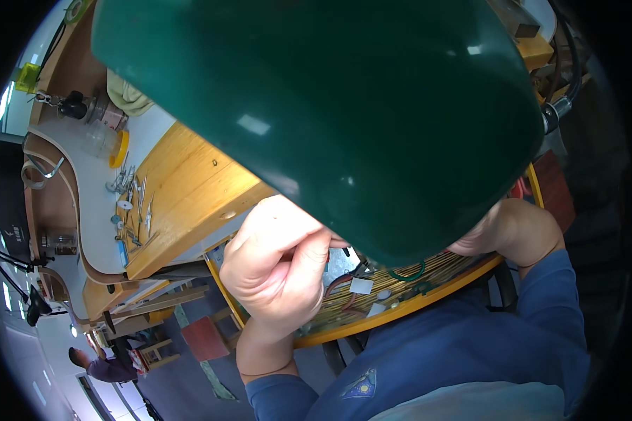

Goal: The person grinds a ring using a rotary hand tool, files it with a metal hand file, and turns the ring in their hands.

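Note:
A large glossy green lamp shade fills the upper middle and hides much of the work area. My left hand is closed by the shade's lower left edge, thumb and fingers pinched together. A small dark tip shows beside its fingertips, but what they grip is hidden. My right hand reaches in under the shade's right side; the shade covers its fingers. Below both hands lies a yellow-rimmed tray holding thin sticks or tools, cords and small pale pieces, among them a white square.
At left is a wooden bench block, with several small rotary bits beside it. A clear jar with a yellow rim lies near a pale cloth. Farther off are a red-topped stool and a person.

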`<act>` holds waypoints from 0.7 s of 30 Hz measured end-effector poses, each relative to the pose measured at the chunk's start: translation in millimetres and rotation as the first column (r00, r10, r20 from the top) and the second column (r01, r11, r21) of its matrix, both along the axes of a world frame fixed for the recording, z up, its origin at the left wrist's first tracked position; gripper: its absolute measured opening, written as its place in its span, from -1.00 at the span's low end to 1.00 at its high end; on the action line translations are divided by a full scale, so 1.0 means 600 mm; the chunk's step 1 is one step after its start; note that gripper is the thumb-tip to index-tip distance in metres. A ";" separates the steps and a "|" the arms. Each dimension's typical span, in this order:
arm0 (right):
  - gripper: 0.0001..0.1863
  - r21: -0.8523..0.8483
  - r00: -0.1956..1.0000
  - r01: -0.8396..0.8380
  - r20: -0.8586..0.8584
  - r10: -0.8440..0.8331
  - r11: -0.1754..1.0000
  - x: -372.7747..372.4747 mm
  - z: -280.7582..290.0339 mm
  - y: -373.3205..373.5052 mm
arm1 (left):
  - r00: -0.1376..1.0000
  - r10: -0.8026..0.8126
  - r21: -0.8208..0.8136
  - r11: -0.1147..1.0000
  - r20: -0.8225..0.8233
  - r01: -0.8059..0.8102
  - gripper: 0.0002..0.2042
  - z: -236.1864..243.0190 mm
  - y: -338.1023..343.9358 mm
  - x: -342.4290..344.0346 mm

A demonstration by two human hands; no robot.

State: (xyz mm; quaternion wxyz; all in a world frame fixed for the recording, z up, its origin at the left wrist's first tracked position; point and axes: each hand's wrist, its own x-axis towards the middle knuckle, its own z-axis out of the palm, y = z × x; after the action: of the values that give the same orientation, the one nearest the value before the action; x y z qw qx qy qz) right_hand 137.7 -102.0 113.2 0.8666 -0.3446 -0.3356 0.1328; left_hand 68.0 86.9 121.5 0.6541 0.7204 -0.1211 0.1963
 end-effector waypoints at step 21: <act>-0.88 0.169 0.933 0.285 0.177 -0.314 0.943 0.008 -0.041 0.031 | 0.979 0.038 0.376 0.920 0.202 -0.114 -0.60 -0.011 0.006 -0.009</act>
State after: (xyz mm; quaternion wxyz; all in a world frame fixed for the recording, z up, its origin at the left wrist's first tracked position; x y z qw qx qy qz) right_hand 142.4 -83.6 88.4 0.8603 -0.3415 -0.3735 -0.0605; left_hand 62.7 90.4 114.6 0.4770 0.8168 -0.1913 0.2621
